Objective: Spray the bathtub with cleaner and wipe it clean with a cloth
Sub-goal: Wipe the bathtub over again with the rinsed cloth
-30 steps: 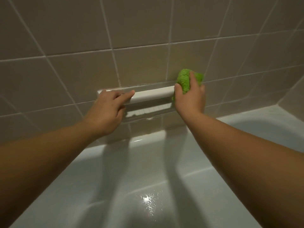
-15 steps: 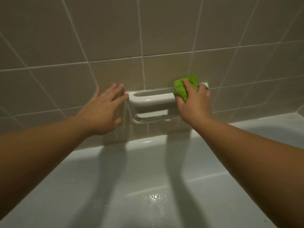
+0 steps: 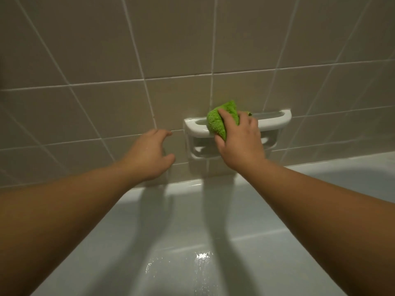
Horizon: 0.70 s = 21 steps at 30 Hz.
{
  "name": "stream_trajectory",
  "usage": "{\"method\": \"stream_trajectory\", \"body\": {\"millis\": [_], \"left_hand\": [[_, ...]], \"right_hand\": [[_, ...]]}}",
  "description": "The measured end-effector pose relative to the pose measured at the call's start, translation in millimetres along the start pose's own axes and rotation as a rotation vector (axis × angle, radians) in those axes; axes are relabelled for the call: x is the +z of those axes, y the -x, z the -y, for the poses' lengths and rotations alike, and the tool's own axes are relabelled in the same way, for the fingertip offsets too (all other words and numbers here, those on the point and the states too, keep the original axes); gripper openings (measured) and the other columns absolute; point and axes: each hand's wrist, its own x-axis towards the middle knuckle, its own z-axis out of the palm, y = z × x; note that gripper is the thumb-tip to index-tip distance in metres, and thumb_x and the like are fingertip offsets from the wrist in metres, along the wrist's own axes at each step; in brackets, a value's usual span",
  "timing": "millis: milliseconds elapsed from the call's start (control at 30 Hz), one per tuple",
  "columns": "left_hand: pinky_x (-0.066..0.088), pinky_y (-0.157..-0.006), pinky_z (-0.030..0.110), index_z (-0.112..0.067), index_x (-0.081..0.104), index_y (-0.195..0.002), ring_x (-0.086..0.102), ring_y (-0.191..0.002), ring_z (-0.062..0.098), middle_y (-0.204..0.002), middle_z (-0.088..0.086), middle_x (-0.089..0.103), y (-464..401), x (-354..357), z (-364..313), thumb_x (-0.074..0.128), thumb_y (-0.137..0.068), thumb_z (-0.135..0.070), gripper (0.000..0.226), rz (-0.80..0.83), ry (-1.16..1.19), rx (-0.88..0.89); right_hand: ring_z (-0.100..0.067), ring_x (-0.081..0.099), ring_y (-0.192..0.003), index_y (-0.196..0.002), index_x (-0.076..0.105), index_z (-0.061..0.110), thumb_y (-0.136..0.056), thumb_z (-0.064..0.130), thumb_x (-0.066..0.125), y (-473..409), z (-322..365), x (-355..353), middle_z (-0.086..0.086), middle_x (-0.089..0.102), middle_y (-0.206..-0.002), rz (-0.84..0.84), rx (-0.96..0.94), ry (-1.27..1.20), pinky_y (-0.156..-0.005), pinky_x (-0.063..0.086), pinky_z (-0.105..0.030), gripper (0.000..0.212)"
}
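Head view: the right hand (image 3: 240, 144) grips a bunched green cloth (image 3: 222, 119), thumb and fingers curled round it, and presses it on the front bar of the white soap dish (image 3: 275, 121) set in the tiled wall (image 3: 149, 50). Half a second ago the cloth sat at the dish's right end; now it covers the left half of the bar, and the right end of the dish shows bare. A second ago it was on the wall just past that right end.

The left hand (image 3: 149, 154) holds nothing; its fingers are loosely bent and a little apart, with the fingertips at the tile just left of the dish. Earlier this hand lay flat with straight fingers reaching to the dish's left end, and a second ago its fingers rested on the bar itself; now it stands apart from the dish.

Below both forearms lies the white bathtub (image 3: 171, 242), its rim meeting the wall under the dish. A wet, shiny patch glints on the tub's inner surface, as it did before.
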Motion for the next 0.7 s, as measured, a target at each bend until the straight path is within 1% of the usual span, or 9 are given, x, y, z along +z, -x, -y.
{"method": "stream_trajectory", "body": {"millis": [67,167,267,333,400,467,533,600,700], "left_hand": [[0.037,-0.109,0.032,-0.02,0.048,-0.15,0.049,-0.135,0.023,-0.146,0.006,0.052,1,5,-9,0.067,-0.096,-0.028,0.058,-0.037,0.125,-0.033],[0.045,-0.101,0.032,-0.024,0.049,-0.147,0.06,-0.119,0.019,-0.129,0.001,0.06,-6,15,-22,0.059,-0.103,-0.029,0.046,-0.038,0.453,-0.146],[0.052,-0.101,0.043,-0.026,0.051,-0.143,0.068,-0.107,0.022,-0.113,0.0,0.064,-19,23,-33,0.06,-0.102,-0.037,0.043,-0.086,0.697,-0.246],[0.054,-0.097,0.04,-0.029,0.055,-0.137,0.067,-0.102,0.019,-0.114,-0.001,0.061,-26,24,-42,0.07,-0.095,-0.04,0.046,-0.188,0.653,-0.21],[0.054,-0.092,0.035,-0.034,0.059,-0.13,0.066,-0.095,0.015,-0.122,-0.001,0.053,-32,24,-52,0.079,-0.088,-0.039,0.046,-0.277,0.561,-0.143],[0.055,-0.093,0.035,-0.036,0.064,-0.123,0.065,-0.095,0.016,-0.12,-0.002,0.046,-36,24,-63,0.082,-0.086,-0.036,0.042,-0.286,0.539,-0.098],[0.05,-0.097,0.034,-0.037,0.068,-0.122,0.058,-0.106,0.018,-0.116,-0.004,0.042,-39,26,-70,0.081,-0.087,-0.036,0.038,-0.309,0.464,-0.077],[0.042,-0.098,0.03,-0.035,0.07,-0.127,0.048,-0.114,0.018,-0.114,-0.006,0.042,-39,27,-75,0.077,-0.091,-0.034,0.036,-0.347,0.337,-0.032],[0.033,-0.102,0.025,-0.029,0.066,-0.137,0.041,-0.122,0.02,-0.121,-0.003,0.046,-39,30,-87,0.064,-0.101,-0.028,0.036,-0.361,0.218,-0.005]], "right_hand": [[-0.041,0.031,-0.136,-0.158,0.024,0.037,-0.097,0.051,0.048,2,25,7,-0.016,0.033,-0.154,0.037,-0.018,-0.018,-0.117,0.027,-0.054,0.068],[-0.04,0.017,-0.147,-0.163,0.009,0.035,-0.095,0.048,0.037,1,36,8,-0.015,0.02,-0.164,0.163,-0.112,-0.105,-0.123,0.016,-0.054,0.075],[-0.033,0.029,-0.143,-0.164,0.01,0.027,-0.098,0.046,0.056,-5,14,-2,-0.01,0.031,-0.16,0.179,-0.195,-0.22,-0.119,0.026,-0.046,0.083],[-0.025,0.045,-0.133,-0.156,0.033,0.021,-0.088,0.053,0.072,-9,-2,-9,-0.004,0.049,-0.146,0.136,-0.224,-0.291,-0.109,0.039,-0.038,0.084],[-0.022,0.054,-0.122,-0.144,0.048,0.023,-0.082,0.063,0.074,-14,-14,-12,0.0,0.057,-0.132,0.115,-0.255,-0.255,-0.1,0.045,-0.037,0.078],[-0.02,0.055,-0.118,-0.144,0.05,0.029,-0.08,0.072,0.068,-16,-23,-15,0.002,0.055,-0.131,0.137,-0.27,-0.256,-0.099,0.048,-0.04,0.079],[-0.018,0.054,-0.119,-0.145,0.051,0.033,-0.082,0.076,0.061,-19,-36,-18,0.004,0.052,-0.133,0.159,-0.255,-0.296,-0.1,0.047,-0.038,0.077],[-0.018,0.053,-0.118,-0.139,0.056,0.03,-0.089,0.074,0.049,-23,-57,-20,0.001,0.055,-0.13,0.151,-0.218,-0.293,-0.099,0.045,-0.038,0.066],[-0.027,0.055,-0.112,-0.12,0.063,0.022,-0.103,0.054,0.042,-35,-89,-20,-0.002,0.063,-0.117,0.139,-0.192,-0.133,-0.095,0.041,-0.041,0.042]]}}
